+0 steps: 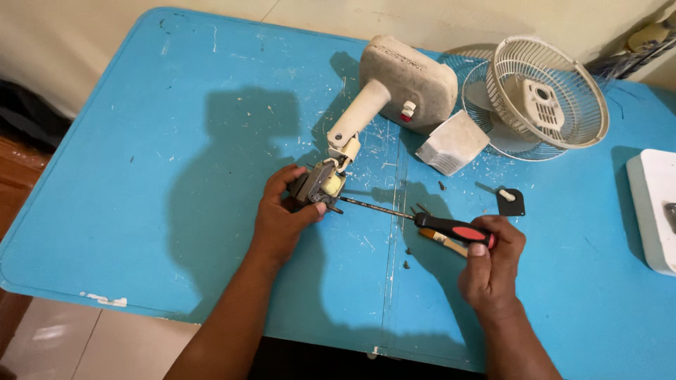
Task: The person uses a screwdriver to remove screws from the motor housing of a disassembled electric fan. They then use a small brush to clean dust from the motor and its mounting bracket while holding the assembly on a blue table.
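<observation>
Spreading across nearly the whole view, a scuffed blue table (176, 176) is seen from above. Near its far edge a cream fan base (412, 83) lies tipped, its neck angled down toward a small bare fan motor (320, 184) at the table's middle. To the right of the base, two wire fan guards (546, 98) are stacked, with a ribbed white cover (453, 143) lying just in front of them. The motor is gripped by the left hand (282, 218), fingers curled closed around it. A screwdriver (429, 224) with a black and red handle is held in the closed right hand (493, 267), its tip set against the motor. A small black plate (510, 203) and loose screws (406, 257) lie nearby on the table.
</observation>
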